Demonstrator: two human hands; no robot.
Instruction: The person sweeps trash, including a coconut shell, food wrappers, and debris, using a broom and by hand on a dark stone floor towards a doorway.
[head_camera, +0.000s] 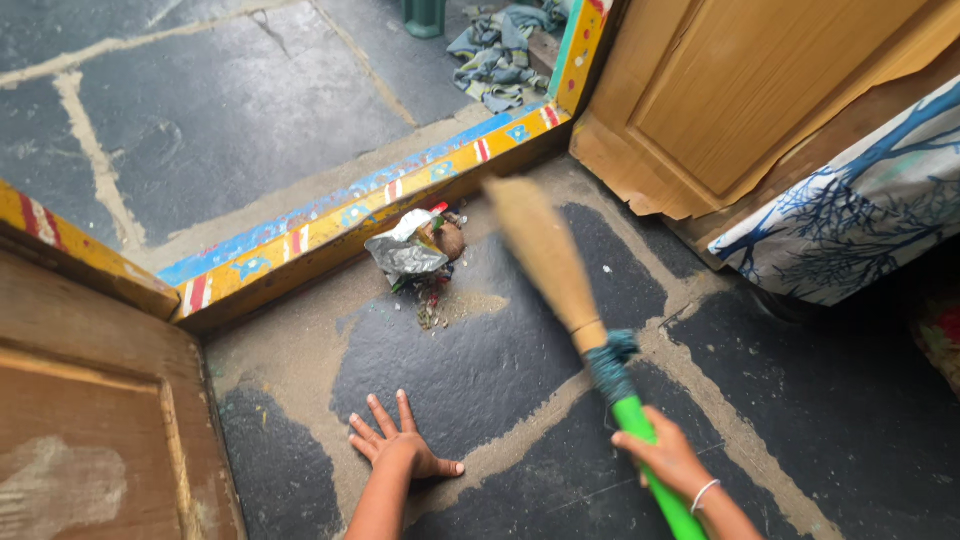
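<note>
In the lower middle of the frame, the person's left hand (400, 447) lies flat on the dark stone floor (480, 370), palm down, with the fingers spread wide apart and holding nothing. To the lower right, the right hand (668, 460) is closed tightly around the bright green handle (655, 470) of a grass broom (560, 280); a thin white bangle (705, 492) sits on this wrist. The broom runs diagonally from the hand up toward the center of the frame. Its straw head is blurred, and teal binding (608, 362) joins the straw to the handle. The tip of the straw is just to the right of a small rubbish pile (420, 255), which lies on the floor at the center, just beside the painted threshold (350, 215). The pile holds a crumpled silver foil wrapper (402, 255), a brown round piece, and small crumbs below it.

The threshold is yellow and blue with red and white stripes, and it crosses the frame from the left edge to the upper middle. Beyond it, in the upper part, some crumpled cloth (497, 50) lies on the outer stone paving. A wooden door (90, 420) fills the lower left corner, another wooden door (740, 90) stands at the upper right, and a white fabric with blue branch print (860, 220) is at the right edge.
</note>
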